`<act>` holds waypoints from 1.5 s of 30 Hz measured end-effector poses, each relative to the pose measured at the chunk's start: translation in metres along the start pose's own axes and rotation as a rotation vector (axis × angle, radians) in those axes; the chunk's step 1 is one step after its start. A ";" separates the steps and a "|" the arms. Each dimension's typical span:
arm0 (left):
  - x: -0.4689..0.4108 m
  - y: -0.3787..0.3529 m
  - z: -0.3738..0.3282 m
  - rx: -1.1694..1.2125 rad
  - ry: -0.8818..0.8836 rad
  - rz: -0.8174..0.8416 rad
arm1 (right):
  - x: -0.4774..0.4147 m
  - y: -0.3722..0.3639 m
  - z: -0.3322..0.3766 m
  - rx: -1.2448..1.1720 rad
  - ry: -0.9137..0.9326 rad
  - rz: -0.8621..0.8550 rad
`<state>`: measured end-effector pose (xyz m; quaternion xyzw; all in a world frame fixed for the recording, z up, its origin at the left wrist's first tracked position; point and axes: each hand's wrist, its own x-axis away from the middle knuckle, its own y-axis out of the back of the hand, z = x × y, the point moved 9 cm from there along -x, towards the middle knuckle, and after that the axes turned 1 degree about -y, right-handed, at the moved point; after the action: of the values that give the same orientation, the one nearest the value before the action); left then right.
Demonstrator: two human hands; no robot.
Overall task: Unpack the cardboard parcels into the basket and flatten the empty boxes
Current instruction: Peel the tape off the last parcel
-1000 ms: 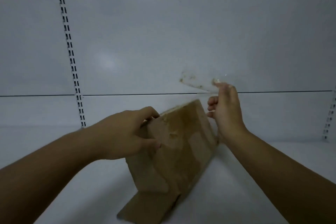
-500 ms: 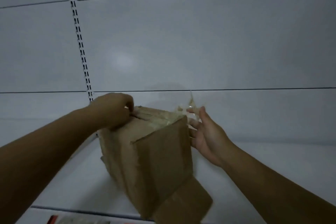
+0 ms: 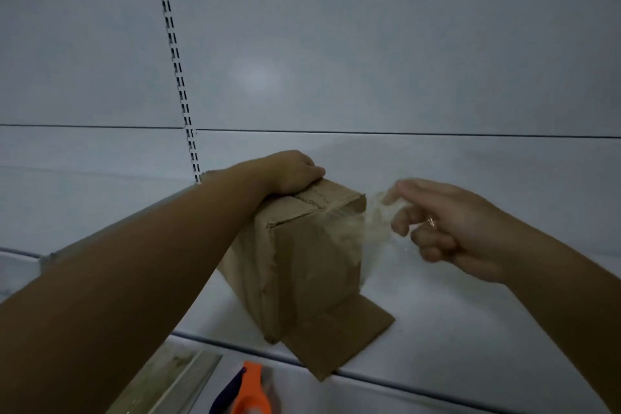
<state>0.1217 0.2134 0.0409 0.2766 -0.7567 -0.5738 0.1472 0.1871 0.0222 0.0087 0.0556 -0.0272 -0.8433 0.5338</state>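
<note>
Cardboard box (image 3: pixel 312 255): one, tilted, at the shelf's (image 3: pixel 470 329) front edge, with a bottom flap splayed over that edge.
Left hand (image 3: pixel 289 173): on the box top, fingers curled over its far edge, gripping.
Right hand (image 3: pixel 450 228): just right of the box, blurred. Thumb and forefinger apparently pinch clear tape (image 3: pixel 373 228) trailing from the box's upper right edge.

No legible text, label, brand mark or number noted on the cardboard box (image 3: pixel 312 262), on the clear tape (image 3: pixel 373 228), or on the white shelf (image 3: pixel 453 329)
</note>
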 end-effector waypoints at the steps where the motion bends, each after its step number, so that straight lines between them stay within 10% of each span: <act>1: -0.001 0.000 0.000 0.001 -0.005 -0.003 | 0.003 -0.002 -0.006 0.133 -0.002 0.012; 11: 0.003 0.006 0.002 0.004 -0.019 -0.101 | 0.013 0.021 -0.045 0.483 0.038 0.055; 32: 0.033 0.061 -0.080 -0.095 -0.479 -0.370 | 0.102 0.129 -0.005 0.102 0.221 -0.395; 39: 0.103 -0.017 -0.249 0.269 -0.816 0.289 | 0.148 0.125 0.019 -0.061 0.313 -0.585; 45: 0.140 -0.076 -0.316 0.563 -1.113 0.183 | 0.216 0.144 0.017 -0.002 0.275 -0.825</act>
<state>0.1984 -0.1318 0.0498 -0.1011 -0.8625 -0.3958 -0.2987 0.2230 -0.2352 0.0270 0.1733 0.0695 -0.9708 0.1505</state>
